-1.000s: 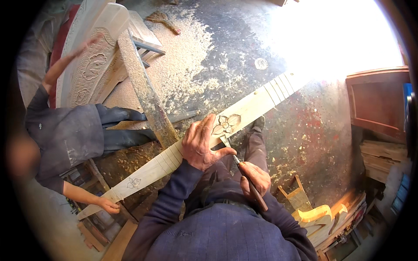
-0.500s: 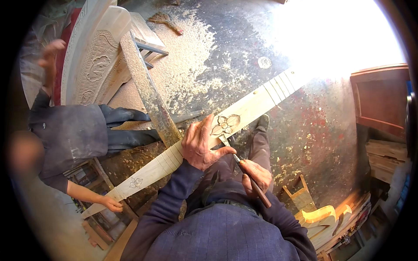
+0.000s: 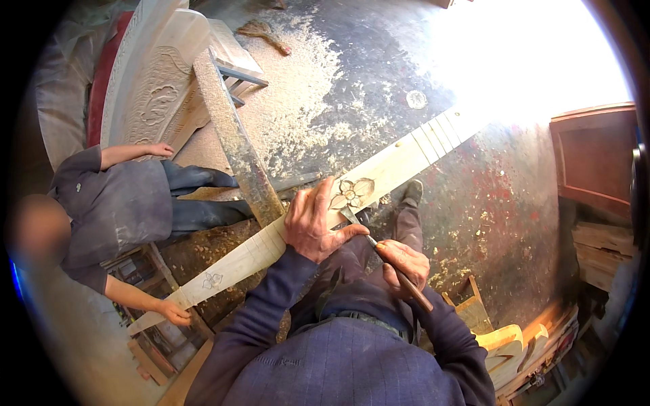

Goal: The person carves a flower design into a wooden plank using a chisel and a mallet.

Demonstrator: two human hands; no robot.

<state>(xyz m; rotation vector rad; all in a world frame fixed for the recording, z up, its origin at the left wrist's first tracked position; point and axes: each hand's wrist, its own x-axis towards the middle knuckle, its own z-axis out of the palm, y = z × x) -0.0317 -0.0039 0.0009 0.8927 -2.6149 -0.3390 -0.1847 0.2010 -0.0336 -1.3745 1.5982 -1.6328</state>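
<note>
A long pale board (image 3: 389, 169) runs diagonally, with grooved bands, a carved flower (image 3: 353, 193) and a drawn outline of another. My left hand (image 3: 313, 223) presses on it beside the flower, fingers together and bent over it, thumb against the chisel shank. My right hand (image 3: 404, 269) is closed round the dark wooden handle of the chisel (image 3: 416, 294), whose blade tip meets the board at the flower's lower edge. A co-worker's hand (image 3: 175, 313) touches the board's lower-left end.
A co-worker (image 3: 122, 203) stands at left, near carved panels (image 3: 156, 95). A shavings-coated beam (image 3: 233, 135) meets my board. Shavings and a brush (image 3: 261, 35) lie on the floor. A red-brown panel (image 3: 589, 155), stacked wood (image 3: 599, 254) and yellow wooden pieces (image 3: 494, 338) are at right.
My right hand and chisel handle have shifted a little rightward, and the handle sits at a flatter angle. The co-worker's raised hand has come down beside the carved panels.
</note>
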